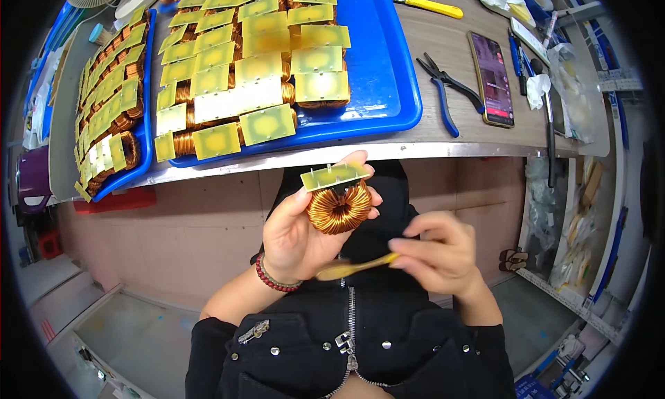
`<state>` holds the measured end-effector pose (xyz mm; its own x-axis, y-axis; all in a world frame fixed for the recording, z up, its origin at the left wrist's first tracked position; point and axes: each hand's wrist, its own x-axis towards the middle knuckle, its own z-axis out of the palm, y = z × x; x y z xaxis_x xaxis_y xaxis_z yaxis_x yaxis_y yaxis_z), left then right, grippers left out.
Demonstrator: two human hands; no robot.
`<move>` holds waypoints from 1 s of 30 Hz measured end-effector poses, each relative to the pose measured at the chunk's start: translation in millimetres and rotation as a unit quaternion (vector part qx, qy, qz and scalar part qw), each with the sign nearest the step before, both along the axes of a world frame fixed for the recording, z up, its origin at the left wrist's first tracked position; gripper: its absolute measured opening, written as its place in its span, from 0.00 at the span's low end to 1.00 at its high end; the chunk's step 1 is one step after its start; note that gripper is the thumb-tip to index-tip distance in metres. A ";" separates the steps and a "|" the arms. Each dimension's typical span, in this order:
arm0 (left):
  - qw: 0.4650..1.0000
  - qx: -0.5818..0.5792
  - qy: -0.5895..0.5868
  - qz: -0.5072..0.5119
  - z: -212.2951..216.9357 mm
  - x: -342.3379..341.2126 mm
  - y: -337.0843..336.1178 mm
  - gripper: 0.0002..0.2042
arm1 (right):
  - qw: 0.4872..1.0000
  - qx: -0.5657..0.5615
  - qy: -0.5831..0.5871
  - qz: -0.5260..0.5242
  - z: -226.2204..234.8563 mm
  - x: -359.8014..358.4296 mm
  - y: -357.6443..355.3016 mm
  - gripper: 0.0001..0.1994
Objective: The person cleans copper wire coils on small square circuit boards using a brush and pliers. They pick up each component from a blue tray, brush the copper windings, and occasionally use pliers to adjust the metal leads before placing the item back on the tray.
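Note:
Above my lap, in front of the bench edge, my left hand (285, 240) is closed around a toroidal coil (331, 215) wound with copper wire. A yellow-green board (336, 177) with short pins standing up sits on the coil's upper side. My right hand (443, 253) is to the right and lower, pinching the thin end of a yellow spatula-like stick (346, 268). The stick's wider, rounded end points left, below the coil and apart from it. That end is slightly blurred, so its exact kind is unclear.
On the bench, a blue tray (402, 87) and a second blue tray (147, 139) hold many similar coils with boards. To the right lie pliers (450, 91), a yellow-handled cutter knife (434, 6) and a phone (492, 80). The bench edge (450, 150) runs just beyond my hands.

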<state>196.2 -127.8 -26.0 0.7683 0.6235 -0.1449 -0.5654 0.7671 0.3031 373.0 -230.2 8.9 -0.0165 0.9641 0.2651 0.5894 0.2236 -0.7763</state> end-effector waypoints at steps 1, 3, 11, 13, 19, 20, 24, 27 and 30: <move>1.000 -0.006 -0.020 -0.004 -1.1 -0.7 1.6 0.31 | 0.998 0.052 -0.011 -0.033 1.5 1.2 0.5 0.12; 0.996 0.004 -0.088 -0.010 -0.2 2.4 1.8 0.30 | 0.987 0.106 -0.054 -0.109 -4.6 1.9 4.2 0.15; 1.000 0.009 -0.028 0.002 -1.4 1.5 2.4 0.29 | 0.965 0.164 -0.059 -0.194 -2.3 12.4 8.0 0.14; 0.999 -0.031 -0.011 -0.008 3.6 0.1 -3.0 0.27 | 0.965 0.178 -0.125 -0.144 -10.8 6.1 7.3 0.15; 0.991 -0.125 -0.051 0.001 0.7 -3.2 -0.3 0.17 | 0.974 0.012 0.054 -0.217 -37.9 26.3 3.7 0.15; 0.990 -0.130 -0.053 -0.005 1.0 -2.4 -0.7 0.17 | 0.963 0.009 0.169 -0.208 -40.1 26.2 3.4 0.16; 0.989 -0.103 -0.101 -0.018 -3.1 5.0 -3.3 0.23 | 0.931 -0.084 0.342 -0.092 -16.3 4.5 25.8 0.38; 0.996 -0.076 -0.041 -0.025 -0.7 2.0 -4.2 0.23 | 0.978 -0.056 0.200 -0.026 -4.0 -18.9 49.7 0.40; 0.999 -0.028 -0.015 -0.019 -0.4 -1.2 -4.8 0.25 | 0.990 -0.055 0.124 -0.039 2.8 -30.5 61.4 0.38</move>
<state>195.0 -132.6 -26.4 0.7952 0.5861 -0.1554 -0.5443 0.8030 0.2428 342.4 -168.8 11.7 0.1116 0.9831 0.1450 0.3896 0.0910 -0.9165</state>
